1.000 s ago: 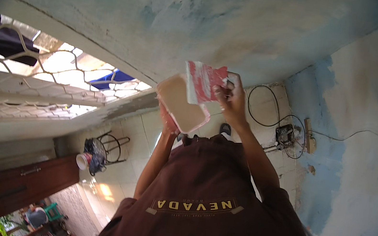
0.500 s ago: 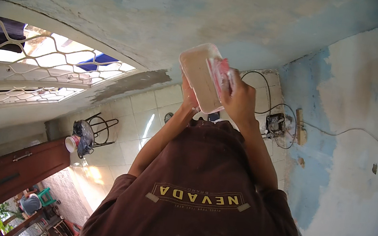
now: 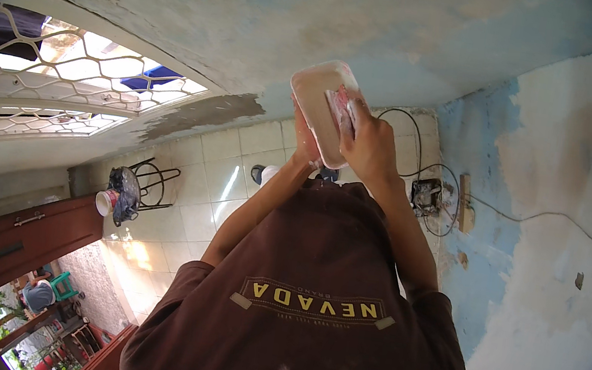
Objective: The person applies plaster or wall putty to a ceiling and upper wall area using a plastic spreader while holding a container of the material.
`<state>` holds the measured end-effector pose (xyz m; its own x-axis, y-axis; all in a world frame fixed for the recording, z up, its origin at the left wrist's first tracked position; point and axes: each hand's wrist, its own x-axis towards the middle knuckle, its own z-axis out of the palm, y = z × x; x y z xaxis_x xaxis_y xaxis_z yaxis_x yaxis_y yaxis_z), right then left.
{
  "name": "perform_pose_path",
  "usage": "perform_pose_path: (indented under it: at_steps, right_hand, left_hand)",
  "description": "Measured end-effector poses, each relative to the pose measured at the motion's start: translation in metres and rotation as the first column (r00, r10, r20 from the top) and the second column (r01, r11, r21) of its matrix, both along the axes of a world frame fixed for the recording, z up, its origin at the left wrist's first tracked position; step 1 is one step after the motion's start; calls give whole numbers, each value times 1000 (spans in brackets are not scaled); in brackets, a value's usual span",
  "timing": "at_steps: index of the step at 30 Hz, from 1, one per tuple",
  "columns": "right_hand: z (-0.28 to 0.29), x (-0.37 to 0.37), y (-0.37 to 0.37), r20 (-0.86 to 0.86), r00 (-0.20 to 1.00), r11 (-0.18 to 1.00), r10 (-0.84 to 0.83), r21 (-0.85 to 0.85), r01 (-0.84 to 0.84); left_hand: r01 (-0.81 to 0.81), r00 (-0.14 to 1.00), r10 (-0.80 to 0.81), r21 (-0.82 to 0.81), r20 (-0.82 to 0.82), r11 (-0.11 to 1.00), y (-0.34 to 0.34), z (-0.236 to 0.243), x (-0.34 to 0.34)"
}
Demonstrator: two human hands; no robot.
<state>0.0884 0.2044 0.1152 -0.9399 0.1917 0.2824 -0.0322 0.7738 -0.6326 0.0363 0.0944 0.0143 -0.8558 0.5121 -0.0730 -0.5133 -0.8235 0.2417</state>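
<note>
My left hand (image 3: pixel 305 139) grips a shallow rectangular tray (image 3: pixel 312 90) with rounded corners from its left side and underneath. The tray is pale beige inside, with a whitish, smeared rim. In my right hand (image 3: pixel 373 149) is a flat pinkish-red scraper (image 3: pixel 339 106), its face coated with white paste. The scraper is over the right half of the tray; whether it touches the bottom I cannot tell. My right fingers are closed around it and partly hidden. White specks dot my left wrist.
A patchy wall (image 3: pixel 407 42) rises just beyond the tray. To the left are a grilled window (image 3: pixel 85 68), a stool (image 3: pixel 152 184) with a dark plastic bag and a white bucket (image 3: pixel 106 202), and a brown door (image 3: pixel 31 239). At right, a cable (image 3: pixel 564 215) runs near a dirty box (image 3: pixel 427 196).
The tray has shifted slightly up and right in the view. The scraper has moved inward and down from the tray's right rim. Both hands keep their hold.
</note>
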Motion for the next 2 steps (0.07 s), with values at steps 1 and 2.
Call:
perform_pose_path:
  at_steps: [1,2]
  right_hand:
    - [17,0,4,29,1000,999,10,-52,-8]
    - [32,1,7,58,998,994,21,-105,-15]
  left_hand:
    - [17,1000,-17,30,5,999,-1,-1,-2]
    - [12,1000,-12,30,7,999,0,-2,1]
